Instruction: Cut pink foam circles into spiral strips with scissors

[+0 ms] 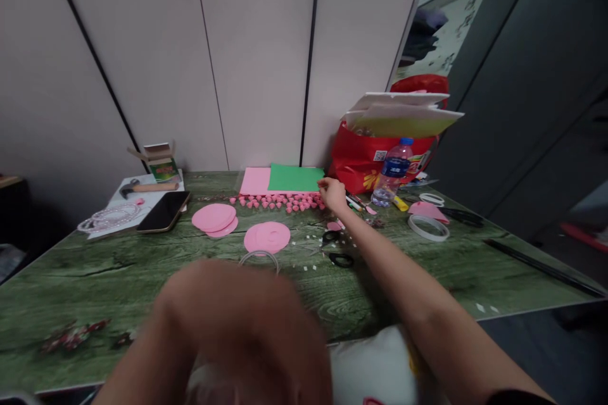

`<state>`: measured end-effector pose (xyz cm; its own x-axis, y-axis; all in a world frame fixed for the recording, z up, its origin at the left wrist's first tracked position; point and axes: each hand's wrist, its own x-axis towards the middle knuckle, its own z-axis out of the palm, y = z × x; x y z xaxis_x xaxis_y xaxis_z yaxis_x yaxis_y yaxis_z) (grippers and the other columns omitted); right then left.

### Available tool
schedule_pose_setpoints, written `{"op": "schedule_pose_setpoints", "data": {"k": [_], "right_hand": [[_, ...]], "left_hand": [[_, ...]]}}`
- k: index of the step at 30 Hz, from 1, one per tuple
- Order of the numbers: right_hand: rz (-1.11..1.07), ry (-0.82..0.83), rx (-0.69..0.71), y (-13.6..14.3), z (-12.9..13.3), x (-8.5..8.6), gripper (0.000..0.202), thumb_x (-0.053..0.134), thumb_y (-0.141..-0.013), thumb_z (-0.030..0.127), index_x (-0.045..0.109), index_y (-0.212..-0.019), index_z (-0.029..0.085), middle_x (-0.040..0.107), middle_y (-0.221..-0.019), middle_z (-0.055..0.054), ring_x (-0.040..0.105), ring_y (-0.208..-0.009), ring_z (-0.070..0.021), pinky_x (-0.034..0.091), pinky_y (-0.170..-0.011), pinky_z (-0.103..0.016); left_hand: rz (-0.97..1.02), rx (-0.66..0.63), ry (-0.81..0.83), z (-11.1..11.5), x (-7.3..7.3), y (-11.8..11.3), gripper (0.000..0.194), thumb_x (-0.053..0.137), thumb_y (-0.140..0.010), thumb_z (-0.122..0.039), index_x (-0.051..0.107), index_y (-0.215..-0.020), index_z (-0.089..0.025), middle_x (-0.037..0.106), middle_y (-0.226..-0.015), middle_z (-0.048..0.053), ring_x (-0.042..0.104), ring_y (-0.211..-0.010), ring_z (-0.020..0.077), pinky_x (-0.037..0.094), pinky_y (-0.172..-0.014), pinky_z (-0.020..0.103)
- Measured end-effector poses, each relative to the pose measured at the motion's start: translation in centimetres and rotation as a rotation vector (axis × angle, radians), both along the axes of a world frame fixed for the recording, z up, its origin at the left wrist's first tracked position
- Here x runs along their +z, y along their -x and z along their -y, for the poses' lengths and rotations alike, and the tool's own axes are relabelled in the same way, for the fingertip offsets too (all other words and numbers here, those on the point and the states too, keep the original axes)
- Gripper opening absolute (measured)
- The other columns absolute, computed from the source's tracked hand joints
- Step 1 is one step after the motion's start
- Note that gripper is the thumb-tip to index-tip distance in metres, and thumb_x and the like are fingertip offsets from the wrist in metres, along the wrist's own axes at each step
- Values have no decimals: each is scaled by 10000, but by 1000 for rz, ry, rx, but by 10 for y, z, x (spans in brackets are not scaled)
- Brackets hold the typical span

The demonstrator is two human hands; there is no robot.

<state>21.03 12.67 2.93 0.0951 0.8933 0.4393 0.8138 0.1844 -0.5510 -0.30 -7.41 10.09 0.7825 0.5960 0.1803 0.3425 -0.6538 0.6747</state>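
My right hand (333,195) reaches far across the table, fingers curled together at the right corner of a green sheet of paper (297,178). Whatever it pinches is hidden. Under the green sheet lies pink paper (255,181), with a row of small pink rose-like pieces (278,202) in front. My left hand (242,316) is large, blurred and close to the camera; its fingers are hidden. Just beyond it shows part of a thin pale ring (259,253). Pink paper circles (266,237) and another stack of pink circles (213,218) lie on the table.
Black-handled scissors (341,259) lie mid-table among small white bits. At right stand a water bottle (393,172) and red bag (354,161), near a tape roll (428,228). A phone (164,212), hammer (152,187), beads (109,218) and opened box (164,168) are left.
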Motion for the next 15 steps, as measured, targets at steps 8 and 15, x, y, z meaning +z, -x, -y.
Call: {"op": "schedule_pose_setpoints", "data": {"k": [8, 15], "right_hand": [[-21, 191, 281, 39, 29, 4, 118, 662, -580, 119, 672, -695, 146, 646, -545, 4, 592, -518, -105, 451, -561, -180], [96, 476, 381, 80, 56, -3, 176, 696, -541, 119, 655, -709, 154, 647, -570, -15, 577, -496, -119, 414, -485, -192]], "left_hand": [[-184, 819, -226, -95, -43, 2, 214, 627, -611, -135, 634, -823, -116, 641, -749, 76, 576, -725, 203, 407, -646, 282], [-288, 907, -202, -107, -90, 23, 495, 742, -505, -261, 612, -953, -95, 598, -958, 173, 534, -927, 312, 374, -782, 348]]}}
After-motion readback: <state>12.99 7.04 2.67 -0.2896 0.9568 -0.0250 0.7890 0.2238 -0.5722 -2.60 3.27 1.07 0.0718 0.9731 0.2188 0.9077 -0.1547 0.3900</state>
